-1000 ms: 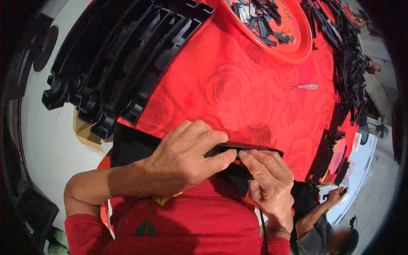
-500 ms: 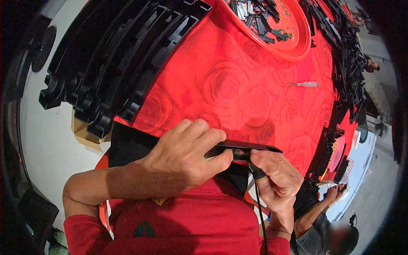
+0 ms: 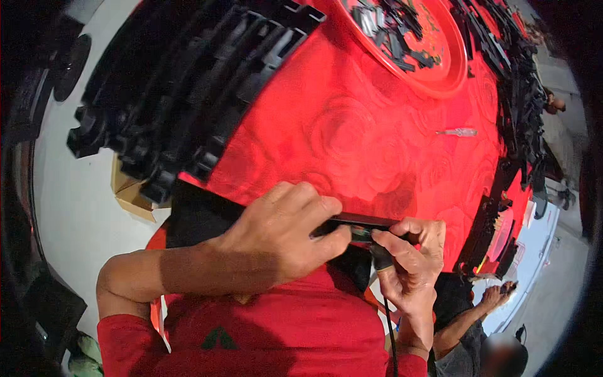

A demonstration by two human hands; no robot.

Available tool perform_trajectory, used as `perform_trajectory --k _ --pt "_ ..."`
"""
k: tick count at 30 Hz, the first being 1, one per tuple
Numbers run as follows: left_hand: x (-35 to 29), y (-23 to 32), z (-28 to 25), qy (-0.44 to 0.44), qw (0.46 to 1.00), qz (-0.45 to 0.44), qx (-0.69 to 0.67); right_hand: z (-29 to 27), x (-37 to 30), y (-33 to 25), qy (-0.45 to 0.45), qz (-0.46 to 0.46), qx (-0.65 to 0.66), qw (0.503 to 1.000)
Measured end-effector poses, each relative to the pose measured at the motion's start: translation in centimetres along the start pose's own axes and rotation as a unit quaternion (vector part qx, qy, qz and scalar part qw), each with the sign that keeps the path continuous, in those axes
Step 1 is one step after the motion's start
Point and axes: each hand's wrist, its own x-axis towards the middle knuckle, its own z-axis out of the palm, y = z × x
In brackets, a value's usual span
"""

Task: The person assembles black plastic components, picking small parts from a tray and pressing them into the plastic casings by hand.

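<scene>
Between my two hands is a long, narrow black plastic piece (image 3: 370, 219), held just off the table's near edge. My left hand (image 3: 286, 229) is closed round its left part, thumb and fingers on opposite sides. At the other end my right hand (image 3: 414, 257) grips it, with one fingertip pressed by a small greenish part set in its near side. A black cable (image 3: 391, 327) hangs down from beneath my right fingers, over my red shirt. What it joins to is hidden by the hand.
A red rose-patterned cloth (image 3: 352, 144) covers the table. Long black plastic mouldings (image 3: 207, 88) crowd its left side. A red basin (image 3: 463, 69) holds small black parts. A clear-handled screwdriver (image 3: 463, 132) lies at right. A co-worker's hand (image 3: 496, 298) is at lower right.
My right fingers have shifted from pinching the near side to reaching up over the piece's right end. My left hand keeps its grip. The whole view has shifted slightly, with some blur.
</scene>
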Motion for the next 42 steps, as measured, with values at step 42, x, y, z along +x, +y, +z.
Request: perform_trajectory --k 42 --pt "-0.2 -0.9 -1.1 -0.042 0.990 -0.026 -0.129 1.0 -0.4 -0.2 0.072 0.152 0.115 0.979"
